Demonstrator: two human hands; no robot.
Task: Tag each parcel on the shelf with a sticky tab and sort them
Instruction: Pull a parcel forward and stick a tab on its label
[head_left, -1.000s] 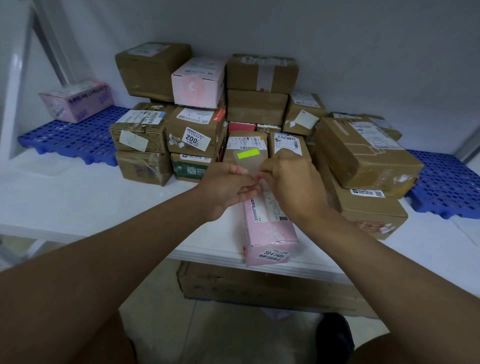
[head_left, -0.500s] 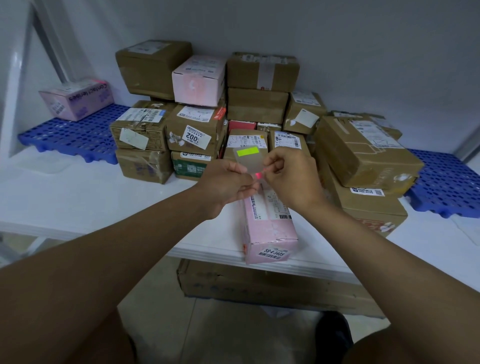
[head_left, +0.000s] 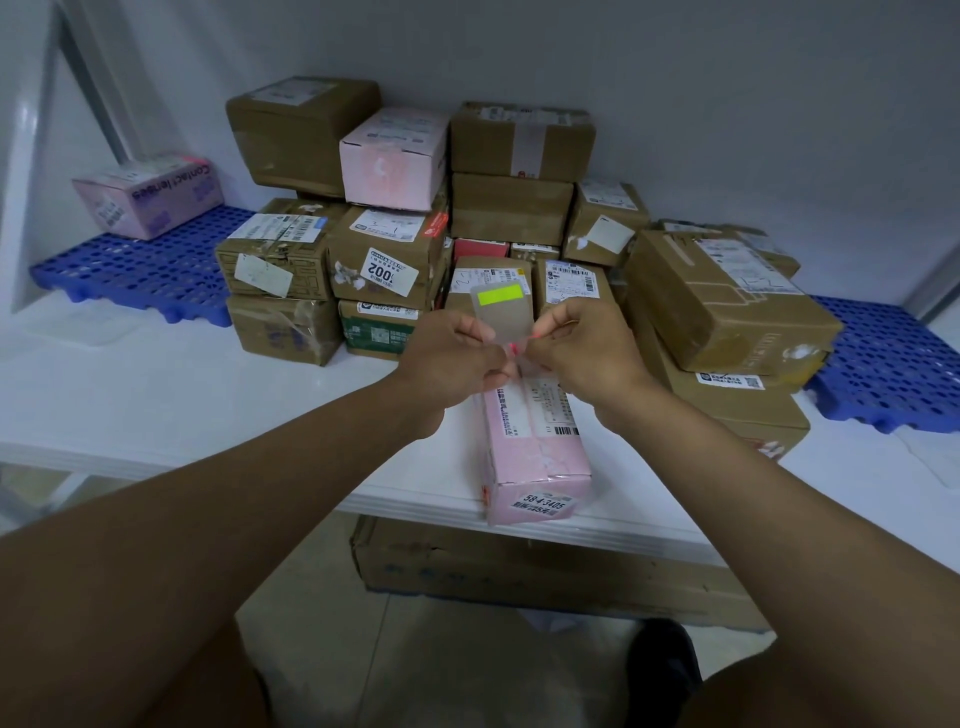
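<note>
A: Looking down at a white shelf (head_left: 171, 395) running along a pale grey wall (head_left: 727, 104). Seeing two blue mats (head_left: 140, 270) lying on it, one at each end, and a white bracket (head_left: 36, 156) slanting up at the left. Below the shelf edge, catching a flat carton (head_left: 519, 566) sitting on a tiled floor (head_left: 415, 665).

B: Counting parcels?

A: Trying. Making out roughly a dozen and a half brown boxes (head_left: 722, 306) piling in the middle against the wall, stacking two and three high; not managing an exact count, some hiding behind others. Adding three pink ones: a pink box (head_left: 395, 156) topping the pile, a pink parcel (head_left: 150, 192) sitting alone on the left mat, and a long pink parcel (head_left: 535, 447) lying at the front edge, just below the hands.

B: And the hands?

A: Meeting above the long pink parcel. Left hand (head_left: 452, 358) pinching the lower edge of a clear sheet (head_left: 501, 317), fingers curling round it. Right hand (head_left: 582, 348) pinching a small pink tab (head_left: 524, 340) at the sheet's lower corner, thumb and forefinger pressing together, other fingers tucking in.

B: Tabs on the sheet?

A: Spotting one green tab (head_left: 498, 296) sticking near the top, plus the pink one. Two in all.
</note>
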